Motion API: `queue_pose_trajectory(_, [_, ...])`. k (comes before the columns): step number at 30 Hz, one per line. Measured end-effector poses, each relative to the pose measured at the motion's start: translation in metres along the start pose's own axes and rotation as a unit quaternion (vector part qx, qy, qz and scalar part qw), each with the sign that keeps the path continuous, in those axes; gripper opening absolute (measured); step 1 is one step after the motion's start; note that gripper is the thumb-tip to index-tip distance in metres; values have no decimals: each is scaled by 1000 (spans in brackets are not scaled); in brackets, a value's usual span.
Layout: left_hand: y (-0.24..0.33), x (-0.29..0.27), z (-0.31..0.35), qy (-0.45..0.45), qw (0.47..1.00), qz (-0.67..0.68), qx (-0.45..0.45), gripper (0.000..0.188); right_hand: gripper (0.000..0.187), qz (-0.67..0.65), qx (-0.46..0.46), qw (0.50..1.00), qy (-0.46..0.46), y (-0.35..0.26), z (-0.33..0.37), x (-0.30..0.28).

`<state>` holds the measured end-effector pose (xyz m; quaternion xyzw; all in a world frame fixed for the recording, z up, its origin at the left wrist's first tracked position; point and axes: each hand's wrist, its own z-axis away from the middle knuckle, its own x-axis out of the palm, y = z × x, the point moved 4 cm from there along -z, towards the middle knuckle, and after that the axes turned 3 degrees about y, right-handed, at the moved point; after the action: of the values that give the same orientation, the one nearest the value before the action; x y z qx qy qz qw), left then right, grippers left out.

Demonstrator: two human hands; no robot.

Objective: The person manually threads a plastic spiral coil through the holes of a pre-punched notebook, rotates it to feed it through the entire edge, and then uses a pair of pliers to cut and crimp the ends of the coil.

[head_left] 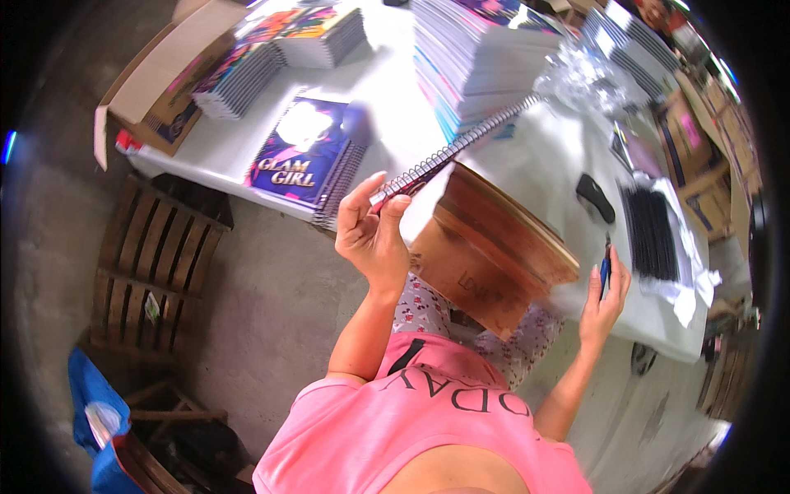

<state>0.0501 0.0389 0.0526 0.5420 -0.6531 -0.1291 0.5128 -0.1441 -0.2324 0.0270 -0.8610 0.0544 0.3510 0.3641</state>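
Observation:
My left hand (372, 239) pinches one end of a spiral-bound notebook (457, 146) between thumb and fingers. The notebook is held with its wire coil upward, slanting away to the far right above a brown wooden stand (502, 247). My right hand (603, 303) is closed around small pliers with blue handles (606, 270), the metal tip pointing away from me. Their jaws are apart from the notebook. Past the pliers, a black flat object (595, 198) lies on the white table (547, 156).
Bound notebooks with purple covers (300, 148) are stacked near the table's left edge, beside an open carton (169, 82). A tall stack of loose-edged books (481, 66) and crumpled clear plastic (588, 82) stand farther back. Black coils (652, 235) lie at right. A slatted wooden pallet (160, 263) is at left.

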Motion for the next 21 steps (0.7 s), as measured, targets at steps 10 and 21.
queue_pose_trajectory(10, [18, -43, -29, 34, 990, 137, -26, 17, 40, 7, -168, 985, -33, -20, -97, 21])
queue_pose_trajectory(21, [51, -84, -115, 70, 984, 164, 5, 38, 70, -235, -310, 903, -182, -297, -154, 118])
